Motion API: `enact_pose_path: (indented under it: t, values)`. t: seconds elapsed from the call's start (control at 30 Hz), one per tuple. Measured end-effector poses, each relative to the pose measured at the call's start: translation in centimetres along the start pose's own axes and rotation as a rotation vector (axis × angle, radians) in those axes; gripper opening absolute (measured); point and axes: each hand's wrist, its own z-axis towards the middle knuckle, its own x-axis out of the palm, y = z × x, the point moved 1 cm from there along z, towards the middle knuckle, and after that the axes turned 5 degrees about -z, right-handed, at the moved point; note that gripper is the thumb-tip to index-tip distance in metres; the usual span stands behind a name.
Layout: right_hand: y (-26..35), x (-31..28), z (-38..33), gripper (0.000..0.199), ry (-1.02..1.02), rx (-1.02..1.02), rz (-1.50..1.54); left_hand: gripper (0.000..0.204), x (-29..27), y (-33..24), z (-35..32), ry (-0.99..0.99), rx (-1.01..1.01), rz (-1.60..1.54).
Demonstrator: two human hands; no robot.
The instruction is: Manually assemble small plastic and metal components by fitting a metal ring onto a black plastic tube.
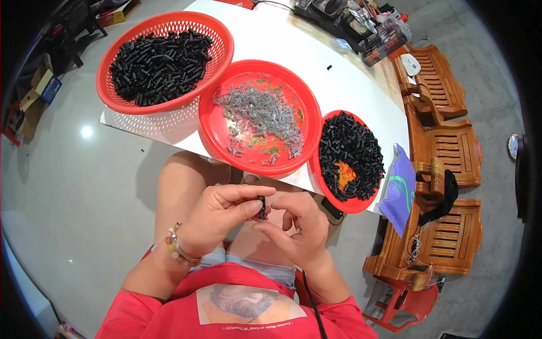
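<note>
My left hand (228, 209) pinches a small black plastic tube-like piece (262, 207) upright between thumb and fingers, above my lap. Close at its right side is my right hand (300, 226), fingers bent, with thumb and index finger apart and nothing visible between them. Ahead of my hands, a round red tray (212, 131) carries a heap of small silvery coil springs (262, 110). To its right, a smaller red tray (351, 207) is filled with short black plastic pieces (353, 150). A red slotted basket (221, 42) at the far left holds many longer black pieces (161, 66).
All three containers stand along the near edge of a white table (361, 93). A purple packet (399, 189) hangs over its right edge. One loose black piece (329, 68) lies farther back. Wooden chairs (446, 152) and a red plastic stool (409, 308) are at the right.
</note>
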Motion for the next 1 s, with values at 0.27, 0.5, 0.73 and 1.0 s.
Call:
enact_pose_path:
  t: [0.27,0.5,0.73,1.0]
  values:
    - [0.4,-1.4,2.0,0.042,0.173,-0.137,-0.039,0.047,0.2,-0.4,0.1,0.069,-0.020,-0.009]
    - [0.6,-1.4,2.4,0.036,0.200,-0.225,-0.112,0.053,0.1,-1.0,0.2,0.117,-0.098,-0.014]
    - [0.5,-1.1,2.0,0.031,0.162,-0.270,-0.173,0.061,-1.1,-1.1,0.3,0.210,-0.125,0.163]
    - [0.1,-1.2,1.8,0.032,0.144,-0.289,-0.139,0.077,-0.8,-1.6,0.7,0.334,0.382,0.823]
